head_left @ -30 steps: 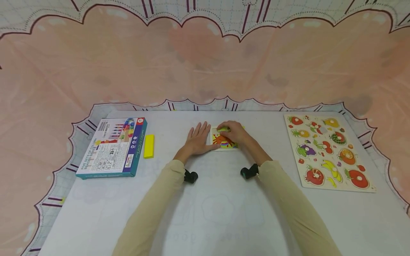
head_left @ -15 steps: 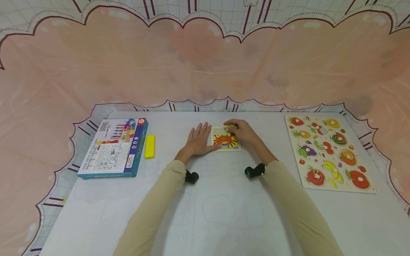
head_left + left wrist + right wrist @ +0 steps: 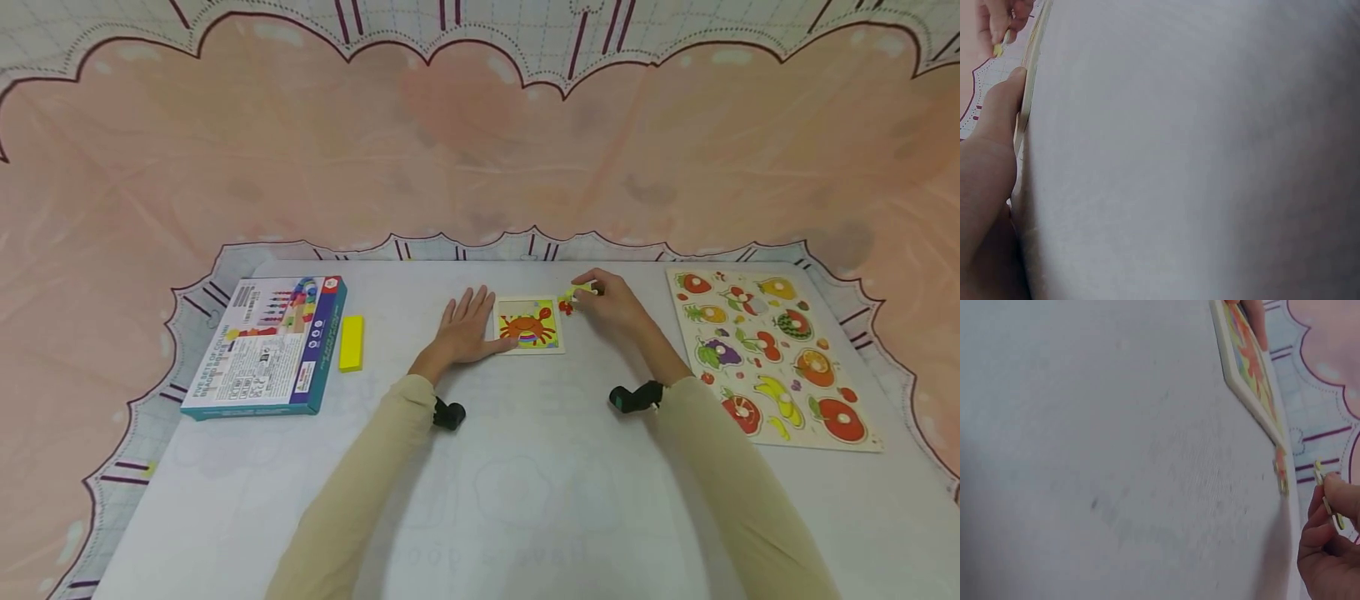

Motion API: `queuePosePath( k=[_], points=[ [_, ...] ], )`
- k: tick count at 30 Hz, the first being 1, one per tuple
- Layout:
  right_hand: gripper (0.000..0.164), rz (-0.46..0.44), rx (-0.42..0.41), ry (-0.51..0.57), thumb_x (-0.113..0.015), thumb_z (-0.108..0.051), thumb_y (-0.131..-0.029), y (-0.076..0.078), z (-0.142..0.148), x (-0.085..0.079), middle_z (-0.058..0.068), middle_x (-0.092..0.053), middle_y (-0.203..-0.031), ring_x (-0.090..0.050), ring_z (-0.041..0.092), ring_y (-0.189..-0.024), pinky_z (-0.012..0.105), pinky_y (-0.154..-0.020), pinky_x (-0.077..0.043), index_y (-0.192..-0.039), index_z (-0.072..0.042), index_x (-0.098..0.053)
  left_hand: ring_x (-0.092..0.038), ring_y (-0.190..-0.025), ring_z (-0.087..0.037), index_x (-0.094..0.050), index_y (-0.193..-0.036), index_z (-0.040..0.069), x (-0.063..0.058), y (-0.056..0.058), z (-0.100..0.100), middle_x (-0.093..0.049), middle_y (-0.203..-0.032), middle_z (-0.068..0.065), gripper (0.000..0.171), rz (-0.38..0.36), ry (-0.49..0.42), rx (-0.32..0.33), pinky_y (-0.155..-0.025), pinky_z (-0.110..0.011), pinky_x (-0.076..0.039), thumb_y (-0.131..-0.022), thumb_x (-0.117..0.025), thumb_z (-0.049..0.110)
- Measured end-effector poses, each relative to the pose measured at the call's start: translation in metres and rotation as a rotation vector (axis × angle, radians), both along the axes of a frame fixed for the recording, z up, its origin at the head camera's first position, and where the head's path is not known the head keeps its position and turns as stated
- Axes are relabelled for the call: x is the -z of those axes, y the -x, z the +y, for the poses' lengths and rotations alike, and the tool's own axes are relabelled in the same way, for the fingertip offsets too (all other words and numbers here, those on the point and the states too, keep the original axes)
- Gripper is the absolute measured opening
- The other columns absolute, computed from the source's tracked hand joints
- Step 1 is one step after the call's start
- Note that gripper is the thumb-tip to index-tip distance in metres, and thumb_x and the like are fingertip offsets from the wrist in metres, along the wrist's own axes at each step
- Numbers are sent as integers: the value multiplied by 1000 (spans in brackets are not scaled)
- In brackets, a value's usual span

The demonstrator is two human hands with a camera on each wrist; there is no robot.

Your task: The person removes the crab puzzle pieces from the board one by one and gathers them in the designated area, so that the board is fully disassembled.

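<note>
A small square crab jigsaw puzzle [image 3: 529, 326] in a pale frame lies at the middle of the table. My left hand [image 3: 463, 331] lies at its left side with straight fingers, the thumb resting on the frame's edge. Just right of the puzzle, my right hand [image 3: 617, 302] pinches a thin yellow-green puzzle piece [image 3: 1329, 500] between thumb and fingers. A loose red and yellow puzzle piece [image 3: 1281, 472] lies on the table by the frame's right corner, partly beneath the pinched piece in the head view. The left wrist view shows the thumb [image 3: 1007, 103] against the frame's side.
To the left lie a boxed toy set [image 3: 262, 346] and a yellow block [image 3: 351, 343] beside it. A large fruit puzzle board [image 3: 772, 358] lies on the right, partly under my right forearm. The white table [image 3: 517, 500] has a scalloped cloth border along its far edge.
My right hand has moved right, off the crab puzzle, carrying the yellow-green piece. The puzzle's top and the loose red piece now show. My left hand has stayed in place.
</note>
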State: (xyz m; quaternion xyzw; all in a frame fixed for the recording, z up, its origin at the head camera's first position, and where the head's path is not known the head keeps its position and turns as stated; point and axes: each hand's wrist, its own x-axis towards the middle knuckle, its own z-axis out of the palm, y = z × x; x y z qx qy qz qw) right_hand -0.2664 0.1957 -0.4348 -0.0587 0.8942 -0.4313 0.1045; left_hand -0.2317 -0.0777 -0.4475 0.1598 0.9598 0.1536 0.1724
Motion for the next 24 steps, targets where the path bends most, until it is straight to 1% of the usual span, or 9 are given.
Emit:
queuePosePath(
  k=[1, 3, 5, 8, 13, 17, 21, 24],
  points=[
    [31, -8, 10, -6, -53, -19, -99, 0, 3, 0, 18, -54, -136, -48, 33, -116, 48, -104, -39, -126, -6, -57, 8, -154, -26, -3, -157, 13, 0, 0, 0, 5, -166, -5, 100, -1, 3, 0, -123, -48, 6, -88, -50, 67],
    [31, -17, 30, -26, -54, -18, -99, -1, 7, 1, 20, -54, -134, -48, 32, -111, 45, -99, -40, -126, -3, -57, 8, -154, -26, -3, -157, 13, 0, 0, 0, 5, -166, -5, 100, -1, 4, 2, -123, -48, 6, -88, -50, 67],
    [32, -29, 45, -50, -54, -19, -99, -2, 10, 2, 20, -54, -129, -47, 29, -106, 40, -92, -40, -127, -3, -58, 8, -154, -26, -3, -157, 13, 1, 1, 0, 5, -166, -5, 100, -1, 3, 3, -123, -48, 6, -89, -50, 67],
    [32, -39, 54, -76, -54, -18, -99, -2, 13, 2, 19, -55, -120, -44, 27, -98, 35, -82, -37, -127, -2, -58, 8, -154, -25, -3, -157, 13, 2, 1, -1, 5, -166, -5, 100, -1, 2, 5, -123, -48, 6, -89, -50, 67],
    [31, -49, 49, -97, -54, -17, -99, 0, 12, 4, 16, -54, -112, -44, 25, -96, 32, -78, -36, -126, -2, -60, 8, -153, -26, -3, -157, 12, 1, 1, -2, 5, -166, -6, 100, 4, -1, 9, -123, -49, 6, -89, -51, 66],
    [32, -59, 41, -112, -55, -18, -98, 2, 11, 6, 18, -54, -113, -44, 27, -98, 34, -81, -37, -126, -2, -60, 7, -153, -27, -4, -157, 11, 0, 0, -2, 4, -166, -7, 100, 9, -4, 9, -123, -49, 5, -89, -51, 66],
    [32, -51, 34, -154, -54, -18, -98, 3, 8, 8, 19, -54, -121, -45, 29, -106, 41, -90, -41, -125, -2, -59, 7, -154, -27, -4, -157, 11, 1, 0, -1, 3, -166, -6, 100, 10, -6, 6, -123, -49, 5, -89, -51, 66],
    [31, -35, 32, -180, -54, -17, -98, 1, 6, 6, 19, -55, -124, -45, 30, -109, 45, -97, -41, -124, -1, -60, 7, -154, -26, -4, -157, 12, 3, 2, -1, 4, -166, -6, 100, 9, -2, 6, -123, -49, 5, -89, -51, 67]
  ],
)
